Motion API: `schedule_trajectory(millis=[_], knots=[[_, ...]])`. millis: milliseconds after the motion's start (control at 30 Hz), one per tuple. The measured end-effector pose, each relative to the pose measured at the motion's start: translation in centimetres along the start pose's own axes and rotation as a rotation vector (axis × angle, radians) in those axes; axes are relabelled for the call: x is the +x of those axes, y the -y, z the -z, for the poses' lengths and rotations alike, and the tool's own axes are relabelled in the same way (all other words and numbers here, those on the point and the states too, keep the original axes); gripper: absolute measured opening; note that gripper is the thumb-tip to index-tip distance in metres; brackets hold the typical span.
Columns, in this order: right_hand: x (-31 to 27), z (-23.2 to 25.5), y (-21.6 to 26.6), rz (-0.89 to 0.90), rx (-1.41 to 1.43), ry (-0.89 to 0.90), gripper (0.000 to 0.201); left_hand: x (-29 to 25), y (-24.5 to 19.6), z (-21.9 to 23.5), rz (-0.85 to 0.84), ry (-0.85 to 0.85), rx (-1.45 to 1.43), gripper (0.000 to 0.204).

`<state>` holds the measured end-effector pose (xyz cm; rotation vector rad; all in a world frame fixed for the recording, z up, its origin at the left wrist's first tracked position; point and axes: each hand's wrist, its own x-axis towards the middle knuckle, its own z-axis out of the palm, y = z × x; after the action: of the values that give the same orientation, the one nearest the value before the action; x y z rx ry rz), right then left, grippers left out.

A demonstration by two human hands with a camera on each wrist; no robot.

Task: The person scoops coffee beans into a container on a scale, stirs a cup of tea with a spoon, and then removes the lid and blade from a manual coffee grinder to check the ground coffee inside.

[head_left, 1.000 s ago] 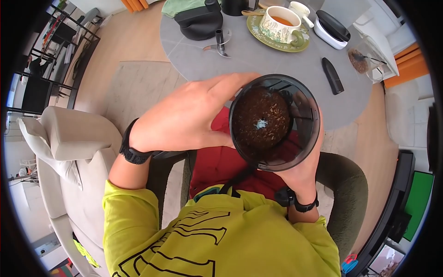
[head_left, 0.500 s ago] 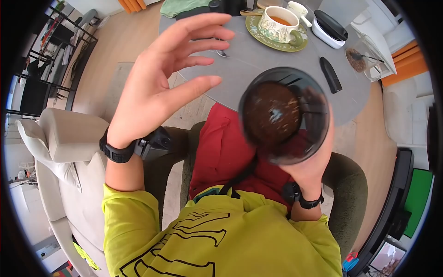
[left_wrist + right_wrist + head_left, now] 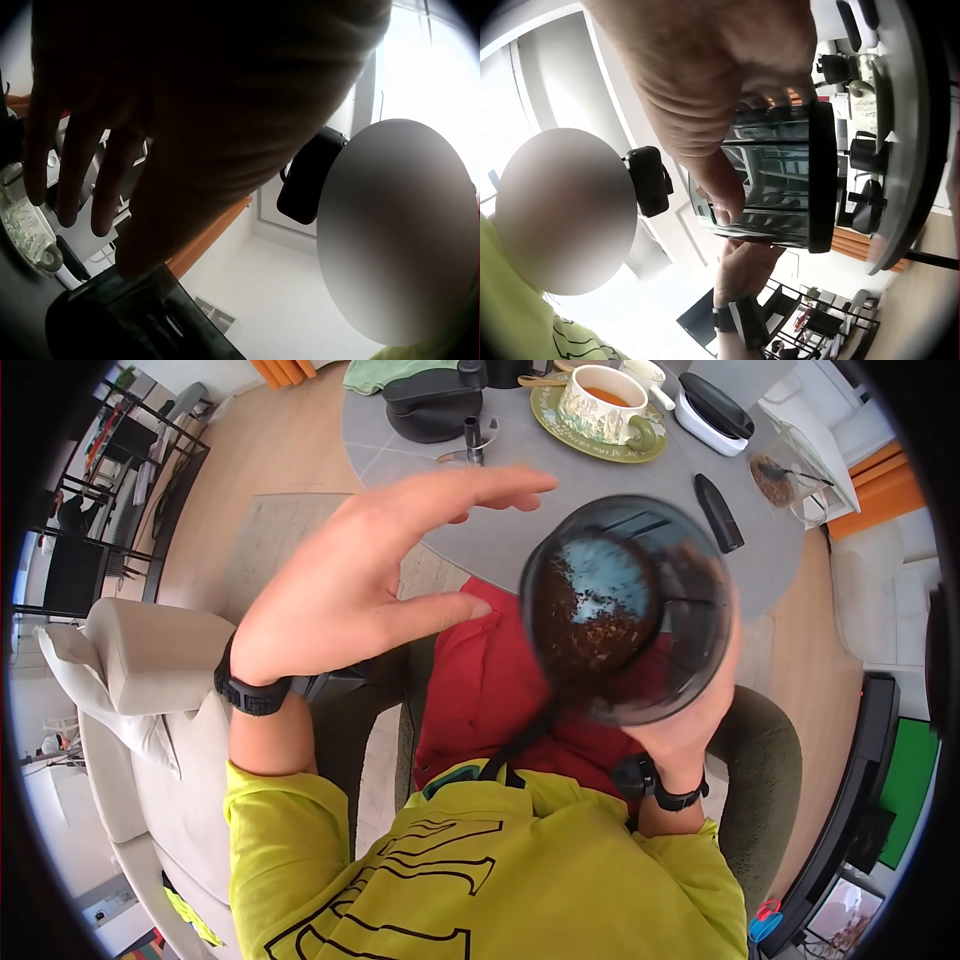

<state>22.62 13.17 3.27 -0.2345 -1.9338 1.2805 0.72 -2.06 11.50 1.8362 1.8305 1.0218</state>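
My right hand [image 3: 685, 730] grips a dark see-through chopper bowl [image 3: 700, 625] from its right side, above my lap. The bowl is tilted so its inside faces me, and dark brown crumbs [image 3: 600, 645] cover part of the bottom, with a pale blue patch above them. Curled round the wall, the thumb shows in the right wrist view on the bowl [image 3: 780, 176]. My left hand [image 3: 370, 565] is held just left of the bowl with its fingers stretched out and nothing in them. Fingers hang dark over the bowl's edge in the left wrist view.
On the grey table [image 3: 630, 490] are a black lidded housing [image 3: 430, 405], a stemmed blade [image 3: 472, 442], a cup [image 3: 605, 405] on a green plate [image 3: 550, 425], a black handle-like piece [image 3: 717, 515], a black-and-white case [image 3: 714, 418] and a clear container with brown bits [image 3: 775, 480].
My left hand has come off the bowl, lifted away to the left, then swung back beside it. The bowl moved right in my right hand, and the pale patch among the crumbs grew.
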Motion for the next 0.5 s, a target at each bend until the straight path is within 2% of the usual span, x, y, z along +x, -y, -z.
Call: schedule_trajectory(millis=[67,133,167,500], knots=[[0.3,0.0,0.6,-0.006,-0.074,-0.049,0.116,0.0,0.0,-0.3,-0.026,0.009,-0.002,0.071],[0.8,-0.2,0.7,0.101,0.029,0.095,0.111,0.0,0.0,-0.7,-0.050,0.023,-0.004,0.073],[1.0,-0.3,1.3,0.123,-0.022,0.169,0.107,0.0,-0.1,-0.9,-0.056,0.040,0.001,0.074],[0.7,-1.0,1.2,0.116,-0.006,0.150,0.102,-0.1,-0.3,-1.0,-0.028,0.076,0.060,0.076]])
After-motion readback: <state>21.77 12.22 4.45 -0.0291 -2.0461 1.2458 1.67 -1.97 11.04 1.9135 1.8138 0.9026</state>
